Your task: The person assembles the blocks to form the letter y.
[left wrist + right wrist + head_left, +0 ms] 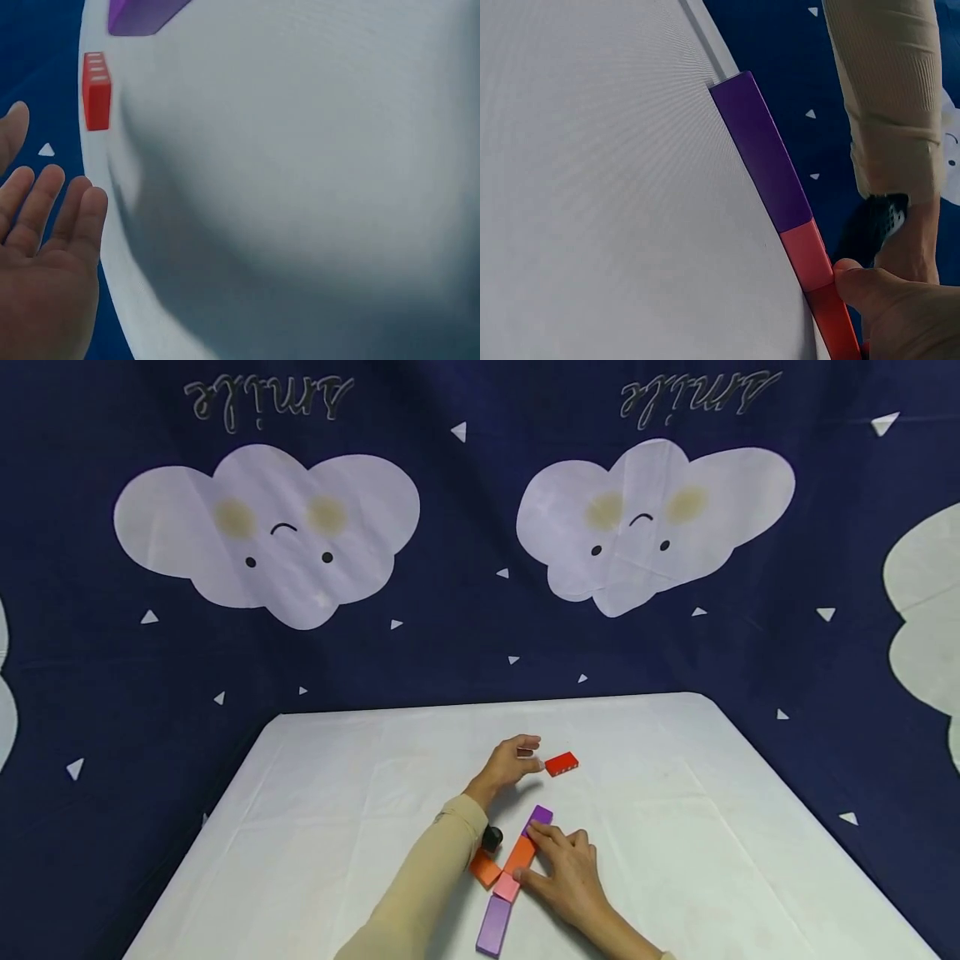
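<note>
In the head view a red block [562,764] with small white marks along one side lies toward the back of the table. My left hand [510,763] is just left of it, fingers spread and holding nothing. The left wrist view shows a gap between that hand and the red block [97,91]. My right hand [572,870] spans an orange block [519,857], thumb where it meets a pink block [506,887], index finger by a purple block [540,815]. Nearest the front lies a lighter purple block [493,927]. These blocks form a slanting line.
Another orange block [486,869] sits at an angle left of the line, partly behind the left sleeve [427,877]. A black device [492,838] is on the left wrist. A white cloth covers the table [315,810]; a dark blue cloud-patterned cloth [465,652] hangs behind.
</note>
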Demonstrator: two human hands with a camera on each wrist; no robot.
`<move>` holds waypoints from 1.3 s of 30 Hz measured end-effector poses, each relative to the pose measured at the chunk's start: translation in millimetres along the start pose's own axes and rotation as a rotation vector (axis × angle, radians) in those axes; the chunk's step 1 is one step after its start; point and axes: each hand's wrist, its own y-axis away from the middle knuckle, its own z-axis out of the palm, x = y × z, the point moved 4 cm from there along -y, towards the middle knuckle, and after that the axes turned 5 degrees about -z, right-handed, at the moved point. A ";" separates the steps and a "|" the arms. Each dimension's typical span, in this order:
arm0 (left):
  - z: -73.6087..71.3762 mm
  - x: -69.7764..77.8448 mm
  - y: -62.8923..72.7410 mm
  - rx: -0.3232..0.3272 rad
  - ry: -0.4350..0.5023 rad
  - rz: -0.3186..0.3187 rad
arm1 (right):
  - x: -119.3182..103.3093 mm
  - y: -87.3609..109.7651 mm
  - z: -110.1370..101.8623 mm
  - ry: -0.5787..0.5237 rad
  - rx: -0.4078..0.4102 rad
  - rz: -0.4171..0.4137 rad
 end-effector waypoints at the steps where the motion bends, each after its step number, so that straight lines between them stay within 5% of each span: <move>1: 2.5 -0.9 -1.0 -0.010 -0.011 -0.007 | -0.1 0.2 0.4 -0.003 0.000 0.000; 9: 16.7 -6.3 -9.5 -0.044 -0.100 -0.052 | 0.4 0.8 0.2 0.002 0.020 -0.004; 39: 25.5 -1.0 -24.0 -0.007 -0.430 -0.008 | 0.9 0.8 2.1 0.018 0.001 0.009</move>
